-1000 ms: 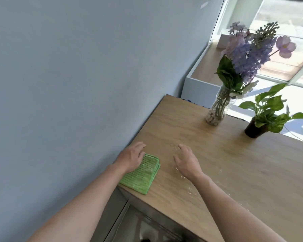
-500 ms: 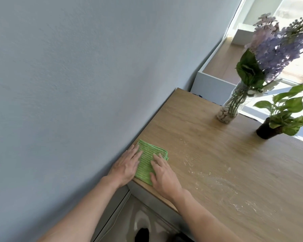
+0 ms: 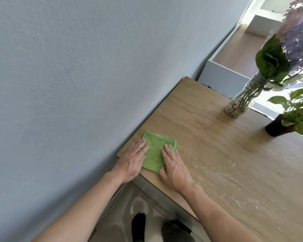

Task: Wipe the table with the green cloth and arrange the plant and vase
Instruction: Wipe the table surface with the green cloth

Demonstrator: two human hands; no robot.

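The folded green cloth (image 3: pixel 155 151) lies on the near left corner of the wooden table (image 3: pixel 208 130), close to the wall. My left hand (image 3: pixel 131 161) rests flat on the cloth's left edge, and my right hand (image 3: pixel 175 169) lies flat on its right side, fingers extended. A glass vase (image 3: pixel 241 102) with pebbles and purple flowers stands at the table's far edge. To its right is a small green plant (image 3: pixel 297 116) in a black pot. White dust (image 3: pixel 217 173) streaks the tabletop right of the cloth.
A grey-blue wall (image 3: pixel 77 84) runs along the table's left side. Beyond the table's far edge stand a white unit (image 3: pixel 222 75) and a bright window. My feet (image 3: pixel 138 226) show on the floor below the near edge.
My right hand has come over from the bare table onto the cloth beside my left hand. The cloth has shifted a little further onto the table, and the view has swung left.
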